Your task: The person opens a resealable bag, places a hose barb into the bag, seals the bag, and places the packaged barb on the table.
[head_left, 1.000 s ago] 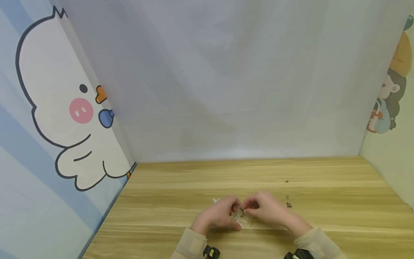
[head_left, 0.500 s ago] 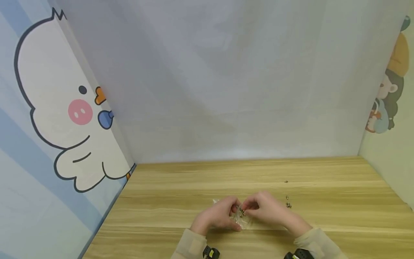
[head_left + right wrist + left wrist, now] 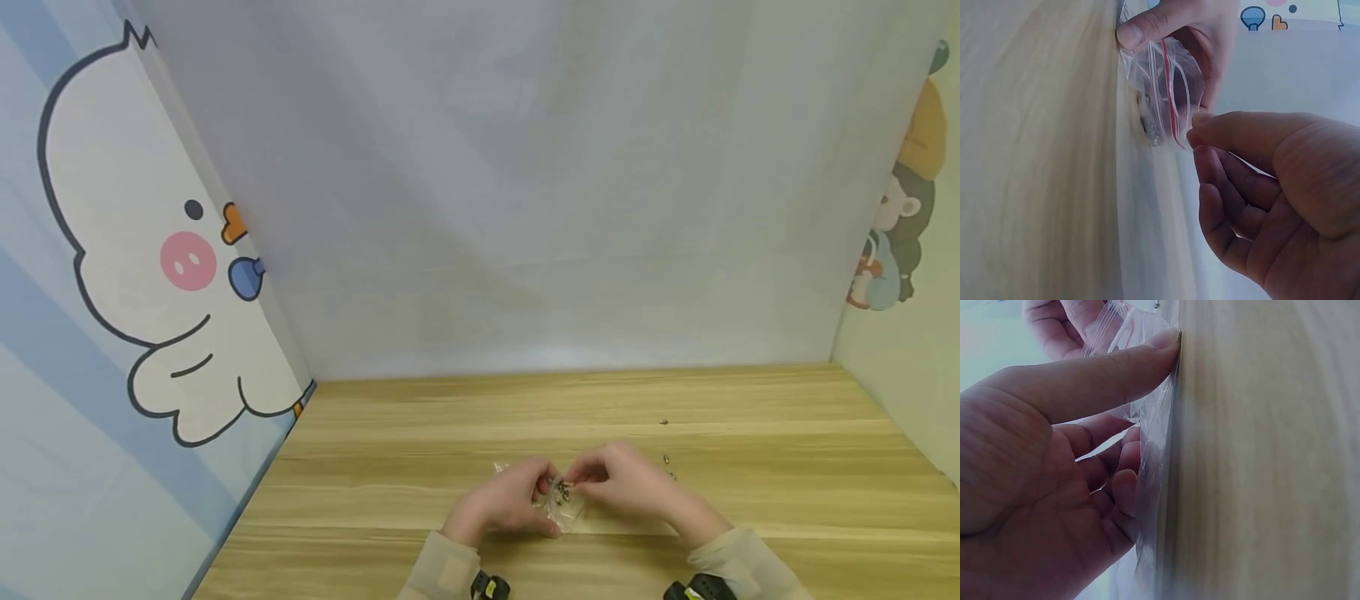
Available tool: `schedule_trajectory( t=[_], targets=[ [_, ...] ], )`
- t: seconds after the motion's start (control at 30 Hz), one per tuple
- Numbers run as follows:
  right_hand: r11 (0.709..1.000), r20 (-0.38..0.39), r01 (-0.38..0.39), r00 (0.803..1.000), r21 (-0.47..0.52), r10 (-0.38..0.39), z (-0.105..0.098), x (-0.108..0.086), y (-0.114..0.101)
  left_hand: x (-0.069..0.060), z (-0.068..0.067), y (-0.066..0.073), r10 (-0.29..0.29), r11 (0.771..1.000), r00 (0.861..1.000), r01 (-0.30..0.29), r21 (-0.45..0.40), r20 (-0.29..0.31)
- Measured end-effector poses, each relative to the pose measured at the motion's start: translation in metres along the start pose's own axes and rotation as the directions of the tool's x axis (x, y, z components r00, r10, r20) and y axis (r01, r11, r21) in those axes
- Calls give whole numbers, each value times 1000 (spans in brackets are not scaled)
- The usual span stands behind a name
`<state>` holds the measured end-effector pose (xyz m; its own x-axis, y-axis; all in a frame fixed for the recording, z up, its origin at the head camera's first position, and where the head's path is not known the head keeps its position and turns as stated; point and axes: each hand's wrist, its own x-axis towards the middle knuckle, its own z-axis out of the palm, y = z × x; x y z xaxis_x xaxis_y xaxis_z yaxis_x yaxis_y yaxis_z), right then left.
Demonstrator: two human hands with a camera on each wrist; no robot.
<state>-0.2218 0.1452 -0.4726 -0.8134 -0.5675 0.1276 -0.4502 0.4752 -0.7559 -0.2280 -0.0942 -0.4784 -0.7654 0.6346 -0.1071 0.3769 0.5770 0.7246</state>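
Note:
A clear zip bag [image 3: 1159,94] with a red line along its mouth lies between the two hands, its mouth spread open. Small metal pieces [image 3: 562,492] show inside it, too small to tell their kind. My left hand [image 3: 510,498] holds the bag from the left; in the left wrist view its thumb [image 3: 1116,378] presses the plastic near the tabletop, and the other fingers curl behind. My right hand [image 3: 626,487] pinches the bag's lip between thumb and forefinger, as the right wrist view shows, with its remaining fingers curled inward.
On the wooden table [image 3: 390,450], right of the bag, lie a small metal piece [image 3: 667,459] and, farther back, another small piece [image 3: 663,422]. More pieces are partly hidden behind the right wrist. A pale curtain [image 3: 562,208] hangs at the table's back edge.
My right hand has shifted slightly to the right, so its wrist now covers part of the small metal pile. The left hand keeps its place on the bag.

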Motion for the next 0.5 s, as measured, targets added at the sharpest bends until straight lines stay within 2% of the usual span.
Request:
schedule_trajectory(
  t=[0.5],
  targets=[
    [999,-32,-33,999,7,33,-17,-16,11,0,1,0,-2,1000,1000,2,-1,-16]
  ],
)
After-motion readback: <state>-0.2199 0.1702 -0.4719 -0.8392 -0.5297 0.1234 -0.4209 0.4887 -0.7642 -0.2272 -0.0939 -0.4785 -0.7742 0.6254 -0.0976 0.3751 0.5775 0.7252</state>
